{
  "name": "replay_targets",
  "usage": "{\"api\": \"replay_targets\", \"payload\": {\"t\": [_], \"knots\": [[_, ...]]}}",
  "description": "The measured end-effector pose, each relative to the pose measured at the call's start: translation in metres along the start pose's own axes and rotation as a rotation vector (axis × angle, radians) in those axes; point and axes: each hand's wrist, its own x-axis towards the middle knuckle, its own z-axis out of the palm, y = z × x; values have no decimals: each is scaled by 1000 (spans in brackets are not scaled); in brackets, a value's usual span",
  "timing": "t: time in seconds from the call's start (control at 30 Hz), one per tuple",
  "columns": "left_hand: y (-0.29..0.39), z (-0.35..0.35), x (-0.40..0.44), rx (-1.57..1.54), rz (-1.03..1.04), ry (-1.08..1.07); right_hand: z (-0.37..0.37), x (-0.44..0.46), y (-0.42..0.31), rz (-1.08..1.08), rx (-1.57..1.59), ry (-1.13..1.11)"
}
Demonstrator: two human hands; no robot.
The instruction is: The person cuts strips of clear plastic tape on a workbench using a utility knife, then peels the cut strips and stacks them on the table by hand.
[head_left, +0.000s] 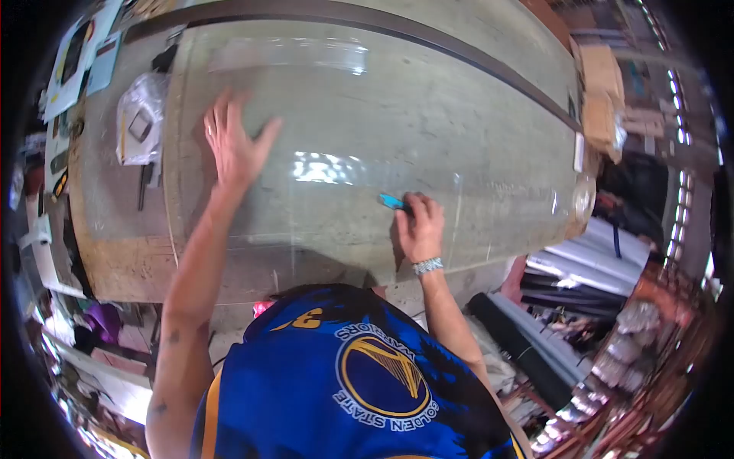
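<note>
A glossy clear plastic sheet (344,115) is spread over the work table. My left hand (233,149) is on or just above its left part, fingers spread, holding nothing. Farther right and nearer to my body, my right hand (420,226) has its fingers closed round a small bright blue tool, which looks like a utility knife (391,200). Its blue end points left over the sheet; the rest is hidden in my fingers. A clear strip (290,55) lies beyond my left hand.
A long dark bar (367,19) runs across the back. At left lies a clear plastic bag (141,118) above a dark thin tool (143,186). Cardboard boxes (602,92) stand at the far right. Rolls of sheet material (527,352) lean below the table's right side.
</note>
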Motion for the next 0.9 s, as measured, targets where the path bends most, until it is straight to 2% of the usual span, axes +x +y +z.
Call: {"api": "replay_targets", "payload": {"t": [0.07, 0.17, 0.33, 0.5, 0.63, 0.7, 0.73, 0.83, 0.87, 0.9], "knots": [[41, -4, -42, 41, -5, -71, 1, -12, 0, -38, 37, 33], [64, -4, -80, 126, -32, -94, -4, -21, 0, -98, 79, 1], [44, -33, -92, 296, -220, -113, -9, -17, 10, -194, 252, -83], [-5, -81, -107, 481, -463, -76, -23, -9, 8, -143, 192, -299], [-44, -110, -107, 390, -599, -85, -25, 2, 14, -167, 101, -420], [-54, -121, -106, 340, -656, -138, -31, 5, 15, -186, 168, -410], [-57, -122, -108, 380, -598, -71, -33, 6, 12, -191, 199, -404], [-77, -129, -113, 280, -551, -70, -51, 5, -12, -322, 371, -247], [-84, -129, -115, 279, -515, -41, -61, 3, -24, -175, 379, -344], [-89, -129, -115, 275, -477, -13, -62, -1, -31, -173, 432, -309]]}}
